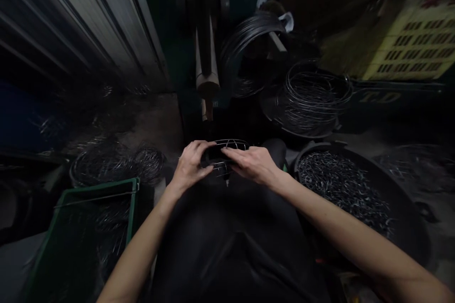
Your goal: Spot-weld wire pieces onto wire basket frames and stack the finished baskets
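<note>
Between my two hands, just above my lap, is a round wire frame (232,142) of thin shiny metal rods, with a ring and crossing wires. My left hand (192,163) is closed around its left side, the thumb below and the fingers along the upper rim. My right hand (252,161) grips the right side, its fingers reaching over the ring toward the left. Part of the frame is hidden behind the fingers, and its lower part is dim. Ahead of the hands stands a machine's round metal electrode arm (208,83).
At right is a black tub (408,218) of small metal pieces (341,184); behind it sit wire rings (316,94) in a basin. A coil of wire (252,31) hangs by the machine. A green crate (59,222) is at left, a yellow crate (412,47) at upper right.
</note>
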`<state>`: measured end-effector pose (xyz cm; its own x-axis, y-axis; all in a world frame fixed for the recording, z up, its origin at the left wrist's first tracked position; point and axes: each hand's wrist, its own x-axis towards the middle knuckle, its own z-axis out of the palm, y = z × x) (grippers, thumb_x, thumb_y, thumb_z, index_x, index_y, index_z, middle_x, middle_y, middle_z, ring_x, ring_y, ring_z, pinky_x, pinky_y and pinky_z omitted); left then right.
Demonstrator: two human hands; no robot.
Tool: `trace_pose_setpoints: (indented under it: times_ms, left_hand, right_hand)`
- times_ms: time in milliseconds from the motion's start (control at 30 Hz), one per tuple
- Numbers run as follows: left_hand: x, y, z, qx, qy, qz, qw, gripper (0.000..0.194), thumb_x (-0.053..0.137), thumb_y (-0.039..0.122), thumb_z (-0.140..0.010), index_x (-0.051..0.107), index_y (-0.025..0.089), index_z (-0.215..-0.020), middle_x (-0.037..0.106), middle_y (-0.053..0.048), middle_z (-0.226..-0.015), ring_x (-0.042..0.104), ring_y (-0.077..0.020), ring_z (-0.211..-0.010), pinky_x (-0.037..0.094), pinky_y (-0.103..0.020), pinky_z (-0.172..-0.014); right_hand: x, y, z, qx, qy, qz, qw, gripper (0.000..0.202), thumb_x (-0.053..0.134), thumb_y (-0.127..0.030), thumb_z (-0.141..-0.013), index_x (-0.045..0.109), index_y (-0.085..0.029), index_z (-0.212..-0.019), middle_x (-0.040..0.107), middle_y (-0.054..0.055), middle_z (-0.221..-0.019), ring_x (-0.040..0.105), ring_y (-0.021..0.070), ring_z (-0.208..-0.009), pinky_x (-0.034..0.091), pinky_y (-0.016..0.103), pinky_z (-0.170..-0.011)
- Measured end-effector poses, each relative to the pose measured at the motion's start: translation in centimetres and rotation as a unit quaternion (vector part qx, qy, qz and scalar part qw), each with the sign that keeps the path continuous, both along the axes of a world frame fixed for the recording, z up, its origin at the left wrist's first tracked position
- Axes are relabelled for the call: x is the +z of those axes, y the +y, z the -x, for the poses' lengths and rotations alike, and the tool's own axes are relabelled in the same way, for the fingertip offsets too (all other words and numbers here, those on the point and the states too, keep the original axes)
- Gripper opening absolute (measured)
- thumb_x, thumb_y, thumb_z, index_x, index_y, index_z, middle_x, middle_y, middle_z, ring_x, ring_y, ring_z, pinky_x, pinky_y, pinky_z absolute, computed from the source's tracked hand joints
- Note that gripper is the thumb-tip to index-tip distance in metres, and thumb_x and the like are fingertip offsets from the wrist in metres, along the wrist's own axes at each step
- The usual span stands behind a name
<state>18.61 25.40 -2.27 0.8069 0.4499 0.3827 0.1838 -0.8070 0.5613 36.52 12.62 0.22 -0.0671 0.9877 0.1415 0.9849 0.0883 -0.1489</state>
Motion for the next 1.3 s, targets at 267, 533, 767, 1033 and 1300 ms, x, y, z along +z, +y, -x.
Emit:
trace_pose_setpoints:
  times_ms: [267, 533, 767, 1033, 1300]
  left_hand:
    - [-0.3, 0.3, 0.3, 0.014, -0.006, 0.026, 1.0, 0.053, 0.064, 0.015, -0.069, 0.05, 0.023, -0.119, 0.058, -0.008, -0.11, 0.055, -0.0251, -0.108, 0.046, -0.042, -0.094]
    - [-1.0, 0.6, 0.9, 0.025, -0.017, 0.031, 0.999, 0.055, 0.065, 0.017, -0.07, 0.048, 0.023, -0.122, 0.055, -0.009, -0.113, 0.055, -0.0246, -0.108, 0.047, -0.041, -0.093]
    - [-1.4, 0.9, 1.0, 0.048, -0.066, 0.022, 0.996, 0.054, 0.067, 0.016, -0.068, 0.05, 0.022, -0.119, 0.055, -0.008, -0.113, 0.056, -0.0245, -0.108, 0.049, -0.04, -0.091]
    - [-1.4, 0.4, 0.9, 0.081, -0.048, 0.011, 0.995, 0.054, 0.066, 0.017, -0.069, 0.049, 0.024, -0.12, 0.055, -0.007, -0.113, 0.054, -0.0248, -0.109, 0.046, -0.043, -0.095]
    - [-1.9, 0.2, 1.2, 0.096, -0.053, 0.004, 0.994, 0.053, 0.066, 0.017, -0.07, 0.05, 0.025, -0.12, 0.056, -0.008, -0.113, 0.054, -0.0257, -0.11, 0.044, -0.048, -0.098]
  right_hand:
    - [-0.8, 1.1, -0.7, 0.052, 0.028, -0.025, 0.998, 0.032, 0.047, -0.024, -0.09, 0.06, -0.031, -0.119, 0.069, -0.003, -0.109, 0.067, 0.0123, -0.079, 0.039, 0.024, -0.056]
    - [-1.1, 1.3, -1.0, 0.117, -0.015, -0.054, 0.992, 0.035, 0.043, -0.019, -0.091, 0.061, -0.032, -0.118, 0.064, -0.005, -0.117, 0.063, 0.0091, -0.066, 0.037, 0.026, -0.056]
    - [-0.4, 2.2, -0.4, 0.081, 0.056, -0.117, 0.988, 0.02, 0.052, -0.033, -0.088, 0.069, -0.027, -0.099, 0.073, -0.002, -0.094, 0.066, 0.0105, -0.069, 0.038, 0.024, -0.057]
    - [-0.7, 1.8, 2.9, -0.097, 0.079, -0.095, 0.988, 0.024, 0.044, -0.026, -0.093, 0.06, -0.024, -0.112, 0.072, -0.001, -0.095, 0.065, 0.0122, -0.069, 0.041, 0.022, -0.059]
    - [-1.3, 1.9, 4.3, -0.118, 0.017, -0.063, 0.991, 0.029, 0.04, -0.021, -0.094, 0.057, -0.026, -0.117, 0.069, 0.0, -0.101, 0.062, 0.0126, -0.066, 0.039, 0.024, -0.056]
